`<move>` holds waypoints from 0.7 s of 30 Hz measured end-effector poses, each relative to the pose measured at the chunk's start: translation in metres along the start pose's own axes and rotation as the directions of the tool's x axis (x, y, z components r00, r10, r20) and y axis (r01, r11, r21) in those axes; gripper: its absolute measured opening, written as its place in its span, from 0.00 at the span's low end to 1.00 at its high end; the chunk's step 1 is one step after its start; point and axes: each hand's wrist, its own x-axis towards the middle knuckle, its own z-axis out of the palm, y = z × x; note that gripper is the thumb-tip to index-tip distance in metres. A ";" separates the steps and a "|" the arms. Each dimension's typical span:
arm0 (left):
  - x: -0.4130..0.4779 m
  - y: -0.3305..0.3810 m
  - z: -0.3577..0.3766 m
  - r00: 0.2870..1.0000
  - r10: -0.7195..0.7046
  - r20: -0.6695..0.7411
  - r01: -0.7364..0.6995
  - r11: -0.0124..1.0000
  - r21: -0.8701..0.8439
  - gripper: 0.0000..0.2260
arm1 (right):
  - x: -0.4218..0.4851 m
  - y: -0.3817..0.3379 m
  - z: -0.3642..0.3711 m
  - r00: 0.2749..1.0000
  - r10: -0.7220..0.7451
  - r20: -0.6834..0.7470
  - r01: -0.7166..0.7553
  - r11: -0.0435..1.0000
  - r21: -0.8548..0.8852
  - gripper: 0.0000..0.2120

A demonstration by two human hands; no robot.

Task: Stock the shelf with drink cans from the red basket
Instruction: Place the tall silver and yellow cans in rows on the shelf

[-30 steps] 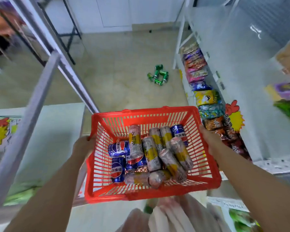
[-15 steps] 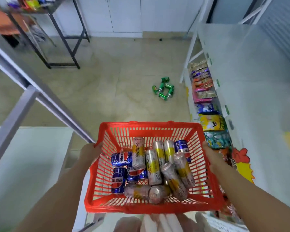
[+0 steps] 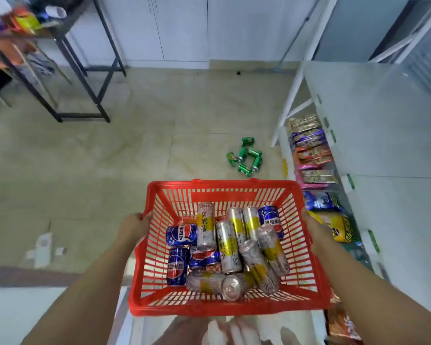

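I carry a red plastic basket (image 3: pixel 224 188) in front of me, above the floor. My left hand (image 3: pixel 135 226) grips its left rim and my right hand (image 3: pixel 314 231) grips its right rim. Inside lie several drink cans on their sides: blue cola cans (image 3: pixel 181 235) on the left and at the back right, and silver cans with yellow labels (image 3: pixel 228 247) across the middle and right. The white shelf unit (image 3: pixel 373 135) stands to my right, its upper board bare.
Several green cans (image 3: pixel 246 156) lie on the tiled floor ahead, near the shelf's foot. Snack packets (image 3: pixel 311 155) fill the lower shelf on the right. A black-framed table (image 3: pixel 85 78) stands at the back left. White cabinets line the far wall.
The view has swung away from the grey rack on the left towards the open floor. The basket stays held by both hands, with the cans lying much as before.
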 end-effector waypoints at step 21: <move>0.379 0.174 -0.133 0.998 0.014 0.062 -0.017 0.999 0.039 0.23 | 0.169 -0.252 0.249 0.998 0.057 0.001 -0.057 0.998 0.034 0.52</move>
